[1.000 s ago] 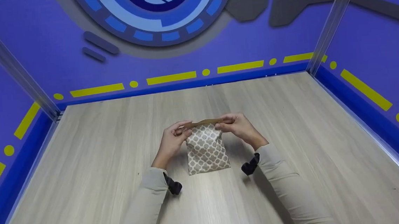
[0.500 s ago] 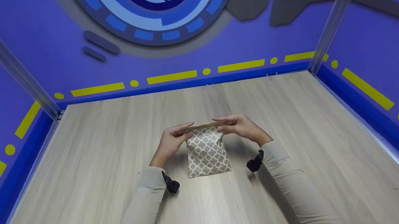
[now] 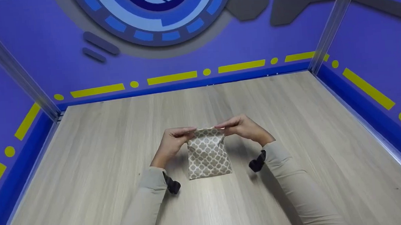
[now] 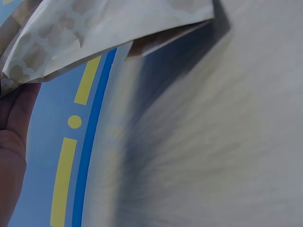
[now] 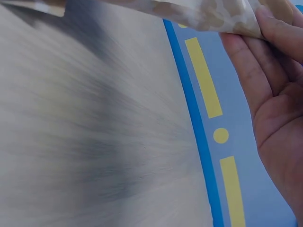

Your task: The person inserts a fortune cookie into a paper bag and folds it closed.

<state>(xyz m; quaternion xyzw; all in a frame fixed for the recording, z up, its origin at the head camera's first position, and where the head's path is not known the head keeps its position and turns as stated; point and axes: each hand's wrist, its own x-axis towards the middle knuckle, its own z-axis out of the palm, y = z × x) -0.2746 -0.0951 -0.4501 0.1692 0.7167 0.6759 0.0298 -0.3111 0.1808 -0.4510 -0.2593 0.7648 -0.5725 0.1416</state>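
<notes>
A small paper bag (image 3: 209,156) with a tan and white quatrefoil print stands in the middle of the wooden table, its top narrower than its bottom in the head view. My left hand (image 3: 172,142) pinches the top left corner, fingers along the upper edge and thumb on the near face. At the opposite corner my right hand (image 3: 244,128) pinches the bag the same way. From the left wrist, the printed paper (image 4: 94,28) crosses the upper left and its brown underside shows. The right wrist view has the thumb and fingers (image 5: 251,71) around a corner of the bag.
Pale wooden table (image 3: 101,151) lies around the bag. Purple-blue panels (image 3: 252,45) with yellow dashes wall in the back and both sides, joined by metal corner posts (image 3: 337,21). A black wrist camera (image 3: 257,162) hangs at each cuff.
The brown strip along the bag's top edge has turned out of sight, and printed paper now shows there. My fingers have lowered slightly and straightened along the fold. The bag has shifted slightly nearer.
</notes>
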